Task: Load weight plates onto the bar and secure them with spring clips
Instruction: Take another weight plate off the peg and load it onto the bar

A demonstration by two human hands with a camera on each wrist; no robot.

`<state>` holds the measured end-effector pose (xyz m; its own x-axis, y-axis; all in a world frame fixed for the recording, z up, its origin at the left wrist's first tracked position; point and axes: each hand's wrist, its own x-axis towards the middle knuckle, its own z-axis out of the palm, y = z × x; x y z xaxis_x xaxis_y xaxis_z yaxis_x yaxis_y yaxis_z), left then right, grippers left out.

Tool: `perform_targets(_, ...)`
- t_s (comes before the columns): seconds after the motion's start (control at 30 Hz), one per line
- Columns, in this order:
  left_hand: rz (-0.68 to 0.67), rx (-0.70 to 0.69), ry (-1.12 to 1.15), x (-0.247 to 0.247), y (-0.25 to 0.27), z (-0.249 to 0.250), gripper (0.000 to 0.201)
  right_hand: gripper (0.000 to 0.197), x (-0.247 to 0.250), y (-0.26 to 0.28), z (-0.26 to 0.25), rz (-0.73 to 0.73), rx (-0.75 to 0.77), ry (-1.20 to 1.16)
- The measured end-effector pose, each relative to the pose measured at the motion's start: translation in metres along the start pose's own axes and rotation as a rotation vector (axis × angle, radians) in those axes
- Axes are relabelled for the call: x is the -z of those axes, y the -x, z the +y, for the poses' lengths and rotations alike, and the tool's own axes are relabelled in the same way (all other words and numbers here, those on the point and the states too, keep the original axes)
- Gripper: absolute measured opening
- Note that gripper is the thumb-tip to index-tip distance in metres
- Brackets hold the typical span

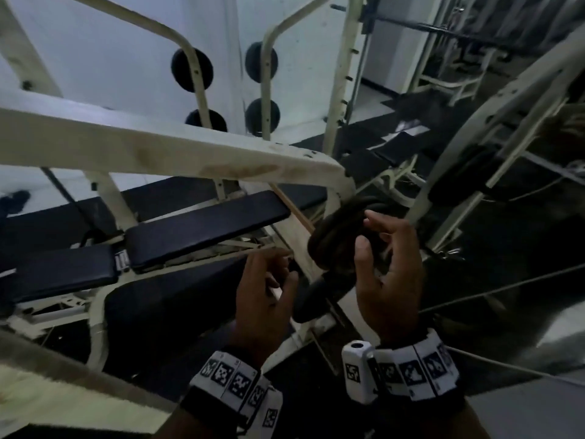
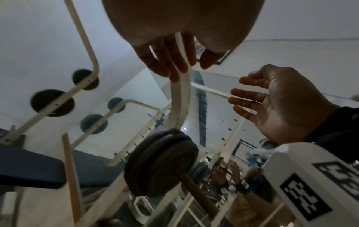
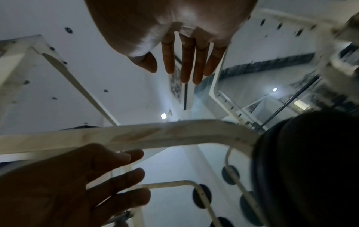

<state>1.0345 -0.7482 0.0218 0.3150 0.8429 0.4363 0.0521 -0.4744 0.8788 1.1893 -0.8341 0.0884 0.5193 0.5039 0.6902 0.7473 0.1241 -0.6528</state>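
Two dark round weight plates sit stacked on one end of the bar, beside the cream rack upright. In the left wrist view the plates show face-on, and the rusty bar end sticks out bare in front of them. My left hand hovers just left of the plates, fingers loose, holding nothing. My right hand is close over their right side with fingers spread, also holding nothing. The right wrist view shows that hand's straight fingers and the plates at right. No spring clip is in view.
A cream rack beam runs across just above the hands. A black padded bench lies to the left. Round plates hang on pegs at the back wall. More racks and machines crowd the right side.
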Motion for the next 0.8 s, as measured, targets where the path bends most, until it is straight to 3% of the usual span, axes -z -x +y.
perform_targets(0.13, -0.145, 0.016, -0.101, -0.063, -0.015, -0.01, 0.035, 0.025, 0.052, -0.028, 0.056, -0.058, -0.093, 0.121)
perform_targets(0.27, -0.192, 0.089, -0.24, -0.105, -0.027, -0.029, 0.047, 0.023, 0.078, -0.06, 0.118, -0.278, -0.167, 0.318)
perform_targets(0.43, -0.134, 0.194, -0.417, -0.134, -0.032, -0.044, 0.053, 0.043, 0.066, -0.09, 0.18, -0.596, -0.199, 0.445)
perform_targets(0.53, -0.106, 0.184, -0.475, -0.147, -0.031, -0.049, 0.057, 0.048, 0.05, -0.1, 0.198, -0.728, -0.145, 0.453)
perform_targets(0.8, 0.007, 0.187, -0.49, -0.165, -0.034, -0.054, 0.05, 0.047, 0.03, -0.103, 0.212, -0.684, -0.049, 0.485)
